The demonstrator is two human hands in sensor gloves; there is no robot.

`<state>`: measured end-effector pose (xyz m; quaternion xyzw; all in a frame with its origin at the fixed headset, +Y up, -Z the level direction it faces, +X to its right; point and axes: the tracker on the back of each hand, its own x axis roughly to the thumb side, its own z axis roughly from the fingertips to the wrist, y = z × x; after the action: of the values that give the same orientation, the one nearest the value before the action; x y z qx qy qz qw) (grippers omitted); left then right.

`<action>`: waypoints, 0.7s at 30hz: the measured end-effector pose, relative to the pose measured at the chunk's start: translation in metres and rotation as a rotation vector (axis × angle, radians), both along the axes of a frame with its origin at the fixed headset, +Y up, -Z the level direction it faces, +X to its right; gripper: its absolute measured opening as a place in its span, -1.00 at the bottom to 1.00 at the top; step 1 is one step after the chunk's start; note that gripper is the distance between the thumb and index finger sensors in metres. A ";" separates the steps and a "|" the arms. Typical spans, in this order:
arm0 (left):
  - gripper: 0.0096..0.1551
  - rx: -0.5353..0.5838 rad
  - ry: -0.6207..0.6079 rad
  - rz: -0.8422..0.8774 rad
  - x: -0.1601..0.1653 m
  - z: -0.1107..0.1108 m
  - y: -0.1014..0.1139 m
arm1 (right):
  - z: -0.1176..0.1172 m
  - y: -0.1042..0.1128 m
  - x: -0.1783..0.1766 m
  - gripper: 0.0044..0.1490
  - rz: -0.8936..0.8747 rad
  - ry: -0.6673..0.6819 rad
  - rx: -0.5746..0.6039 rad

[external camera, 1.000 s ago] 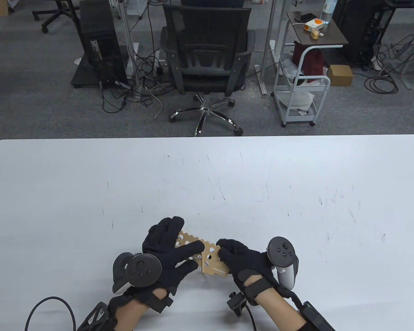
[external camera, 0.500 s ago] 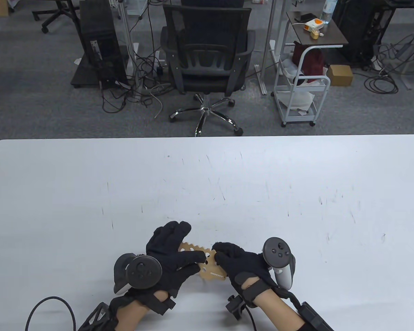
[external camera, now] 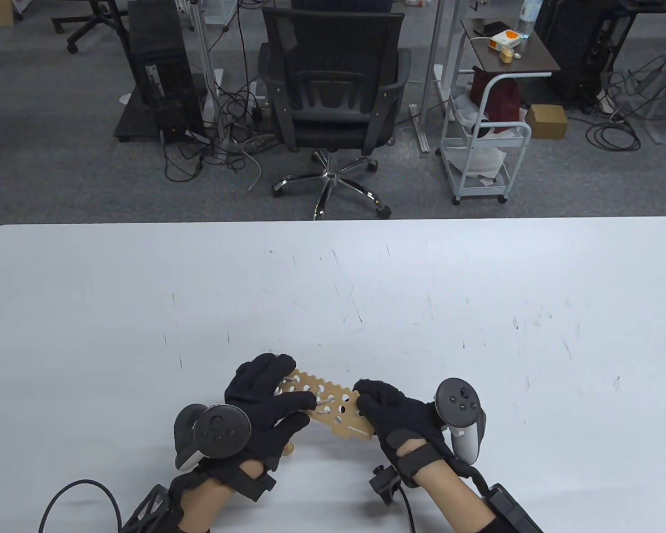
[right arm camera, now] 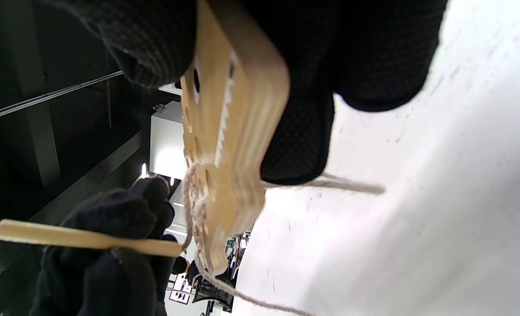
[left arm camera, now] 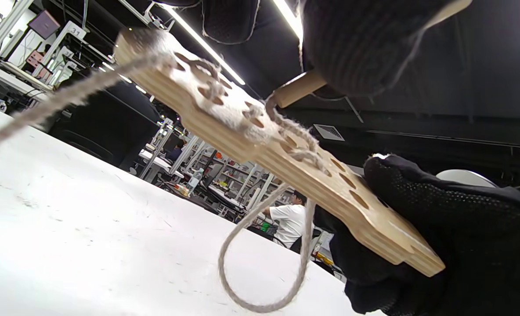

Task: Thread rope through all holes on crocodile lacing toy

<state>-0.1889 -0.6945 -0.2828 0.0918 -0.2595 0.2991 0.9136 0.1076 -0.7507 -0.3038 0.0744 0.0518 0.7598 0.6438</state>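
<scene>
The wooden crocodile lacing toy (external camera: 341, 408) is held above the table between both hands. My right hand (external camera: 366, 401) grips its right end; the same grip shows in the right wrist view (right arm camera: 229, 131). My left hand (external camera: 302, 408) covers the toy's left part and pinches a wooden needle (left arm camera: 297, 87) under the board; the needle also shows in the right wrist view (right arm camera: 84, 239). Grey rope (left arm camera: 264, 245) runs through several holes on the left side of the toy (left arm camera: 286, 158) and hangs in a loop above the table.
The white table (external camera: 477, 311) stretches wide beyond the hands. A black office chair (external camera: 333, 105) and a white cart (external camera: 485, 150) stand on the floor behind the far edge. A black cable (external camera: 72, 494) lies at the front left.
The toy has tilted so more of its holed face shows. My left hand has slid a little left and back. My right hand has shifted slightly right.
</scene>
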 end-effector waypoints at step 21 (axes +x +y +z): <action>-0.50 -0.003 0.105 0.070 -0.030 -0.010 0.004 | -0.017 -0.004 0.034 -0.37 -0.026 -0.136 -0.025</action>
<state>-0.2189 -0.6903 -0.2925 0.1148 -0.2073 0.3262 0.9151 0.1419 -0.7550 -0.3206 0.0153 0.0163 0.7540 0.6565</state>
